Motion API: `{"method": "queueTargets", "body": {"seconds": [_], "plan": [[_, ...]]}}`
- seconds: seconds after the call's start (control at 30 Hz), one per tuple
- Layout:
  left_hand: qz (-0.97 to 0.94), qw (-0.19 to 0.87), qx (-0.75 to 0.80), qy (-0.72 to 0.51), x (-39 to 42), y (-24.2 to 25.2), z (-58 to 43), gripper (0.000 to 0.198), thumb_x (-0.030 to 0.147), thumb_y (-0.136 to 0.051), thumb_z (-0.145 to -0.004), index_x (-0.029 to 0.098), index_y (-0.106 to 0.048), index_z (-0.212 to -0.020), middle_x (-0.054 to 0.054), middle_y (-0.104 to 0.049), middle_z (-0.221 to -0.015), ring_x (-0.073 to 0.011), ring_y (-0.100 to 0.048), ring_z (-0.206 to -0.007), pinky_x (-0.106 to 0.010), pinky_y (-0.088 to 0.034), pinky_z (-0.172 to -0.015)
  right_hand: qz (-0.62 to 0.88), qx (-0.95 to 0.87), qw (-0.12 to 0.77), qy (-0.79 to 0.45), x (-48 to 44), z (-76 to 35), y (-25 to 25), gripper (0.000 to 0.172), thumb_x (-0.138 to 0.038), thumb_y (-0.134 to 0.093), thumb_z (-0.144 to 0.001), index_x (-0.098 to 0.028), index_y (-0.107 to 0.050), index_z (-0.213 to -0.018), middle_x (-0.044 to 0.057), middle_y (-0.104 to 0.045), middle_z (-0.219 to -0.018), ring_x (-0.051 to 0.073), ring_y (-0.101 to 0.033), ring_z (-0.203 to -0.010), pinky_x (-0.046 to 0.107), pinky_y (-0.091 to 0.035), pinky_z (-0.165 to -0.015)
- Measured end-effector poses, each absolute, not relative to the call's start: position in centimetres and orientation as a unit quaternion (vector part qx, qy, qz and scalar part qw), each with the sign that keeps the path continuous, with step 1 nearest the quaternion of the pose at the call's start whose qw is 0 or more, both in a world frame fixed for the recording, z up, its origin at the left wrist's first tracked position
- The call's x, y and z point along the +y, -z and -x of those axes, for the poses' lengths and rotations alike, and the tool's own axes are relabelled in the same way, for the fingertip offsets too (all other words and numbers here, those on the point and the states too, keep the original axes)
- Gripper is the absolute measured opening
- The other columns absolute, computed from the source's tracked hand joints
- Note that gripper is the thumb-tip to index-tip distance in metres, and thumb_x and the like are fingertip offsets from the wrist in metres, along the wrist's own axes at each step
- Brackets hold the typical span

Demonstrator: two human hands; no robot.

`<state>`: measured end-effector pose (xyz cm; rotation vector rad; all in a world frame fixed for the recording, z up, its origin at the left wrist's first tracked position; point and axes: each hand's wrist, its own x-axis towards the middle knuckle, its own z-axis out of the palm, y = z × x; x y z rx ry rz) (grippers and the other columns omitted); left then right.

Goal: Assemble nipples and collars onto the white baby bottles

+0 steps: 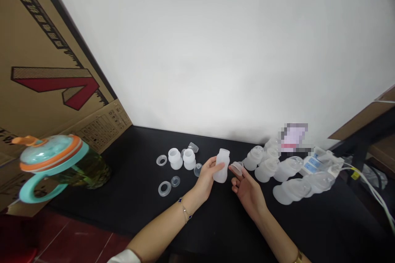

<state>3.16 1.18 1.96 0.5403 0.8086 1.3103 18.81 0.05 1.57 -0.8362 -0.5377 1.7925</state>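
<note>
A white, frosted baby bottle (222, 159) is tilted slightly in my left hand (206, 181), which is closed around its side; its neck points up. Just to the right, my right hand (249, 197) pinches a small translucent bottle collar (237, 168) between thumb and fingers, apart from the bottle. Whether a nipple sits inside that collar, I cannot tell. Left of my hands stand two open white bottles (175, 159). Around them lie loose collar rings (164, 188), a clear nipple (175, 181) and a clear cap (193, 147).
Several capped bottles (265, 168) stand or lie on the black table (129, 197) at the right, near a clear device with a blue label (312, 164) and white cables (370, 191). A turquoise-lidded jug (89, 168) and cardboard box (46, 61) occupy the left. A white wall (216, 49) rises behind.
</note>
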Motion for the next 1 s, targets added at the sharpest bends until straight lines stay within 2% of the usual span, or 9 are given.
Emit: {"method": "queueTargets", "body": {"seconds": [0.07, 0.13, 0.2, 0.3, 0.5, 0.6, 0.73, 1.0], "plan": [[-0.266, 0.651, 0.379, -0.601, 1.1, -2.0, -3.2, 0.043, 0.022, -0.087, -0.066, 0.017, -0.069, -0.105, -0.009, -0.073, -0.108, -0.0229, -0.066, -0.098, -0.029, -0.045, -0.085, 0.354, -0.254, 0.542, -0.719, -0.2, -18.8, -1.7, 0.034, -0.037, -0.081, -0.075, -0.028, -0.066, -0.104, 0.002, -0.07, -0.115, 0.014, -0.06, -0.066, 0.026, -0.046, -0.051], [-0.274, 0.633, 0.391, -0.609, 1.2, -2.0, -3.2, 0.048, 0.016, -0.089, -0.062, 0.018, -0.068, -0.105, -0.01, -0.072, -0.109, -0.0239, -0.065, -0.102, -0.03, -0.045, -0.088, 0.366, -0.284, 0.569, -0.679, -0.3, -18.7, -1.7, 0.038, -0.032, -0.084, -0.072, -0.028, -0.064, -0.104, 0.001, -0.069, -0.11, 0.013, -0.061, -0.066, 0.025, -0.046, -0.051], [-0.278, 0.622, 0.4, -0.613, 1.2, -2.1, -3.2, 0.051, 0.011, -0.089, -0.056, 0.018, -0.068, -0.102, -0.009, -0.072, -0.107, -0.0243, -0.064, -0.102, -0.031, -0.044, -0.089, 0.387, -0.311, 0.594, -0.633, -0.4, -18.7, -1.7, 0.041, -0.029, -0.086, -0.069, -0.027, -0.064, -0.104, 0.001, -0.07, -0.103, 0.013, -0.062, -0.065, 0.024, -0.046, -0.05], [-0.311, 0.601, 0.411, -0.611, 1.2, -2.0, -3.3, 0.051, 0.006, -0.088, -0.052, 0.019, -0.067, -0.097, -0.007, -0.072, -0.102, -0.0242, -0.064, -0.099, -0.031, -0.044, -0.088, 0.415, -0.339, 0.617, -0.576, -0.5, -18.7, -1.7, 0.046, -0.029, -0.088, -0.067, -0.026, -0.064, -0.106, 0.003, -0.071, -0.103, 0.016, -0.064, -0.066, 0.026, -0.046, -0.05], [-0.393, 0.552, 0.435, -0.593, 0.9, -1.8, -3.3, 0.049, 0.003, -0.085, -0.053, 0.019, -0.069, -0.096, -0.005, -0.069, -0.099, -0.0249, -0.061, -0.098, -0.032, -0.041, -0.089, 0.441, -0.339, 0.638, -0.533, -0.4, -18.8, -1.9, 0.045, -0.031, -0.089, -0.065, -0.027, -0.07, -0.105, 0.004, -0.068, -0.119, 0.018, -0.061, -0.075, 0.028, -0.046, -0.052], [-0.42, 0.524, 0.454, -0.586, 0.7, -2.0, -3.3, 0.048, 0.002, -0.084, -0.053, 0.02, -0.07, -0.096, -0.004, -0.068, -0.101, -0.0259, -0.059, -0.101, -0.033, -0.038, -0.092, 0.45, -0.345, 0.631, -0.529, -0.4, -18.9, -2.0, 0.038, -0.033, -0.087, -0.068, -0.027, -0.072, -0.103, 0.002, -0.069, -0.114, 0.016, -0.058, -0.074, 0.027, -0.045, -0.053], [-0.408, 0.509, 0.454, -0.607, 0.2, -2.8, -3.4, 0.046, 0.001, -0.083, -0.052, 0.021, -0.071, -0.092, -0.004, -0.066, -0.101, -0.0269, -0.056, -0.104, -0.034, -0.036, -0.098, 0.456, -0.348, 0.621, -0.534, -0.3, -19.0, -1.8, 0.041, -0.034, -0.086, -0.07, -0.026, -0.072, -0.107, 0.002, -0.071, -0.104, 0.016, -0.056, -0.071, 0.028, -0.044, -0.054], [-0.522, 0.401, 0.475, -0.584, -0.1, -2.9, -3.3, 0.044, 0.004, -0.079, -0.064, 0.029, -0.074, -0.101, -0.005, -0.065, -0.11, -0.0293, -0.053, -0.111, -0.039, -0.031, -0.104, 0.469, -0.352, 0.604, -0.54, -0.2, -19.2, -1.3, 0.042, -0.036, -0.085, -0.07, -0.028, -0.073, -0.109, 0.002, -0.071, -0.093, 0.017, -0.056, -0.071, 0.028, -0.045, -0.055]]}}
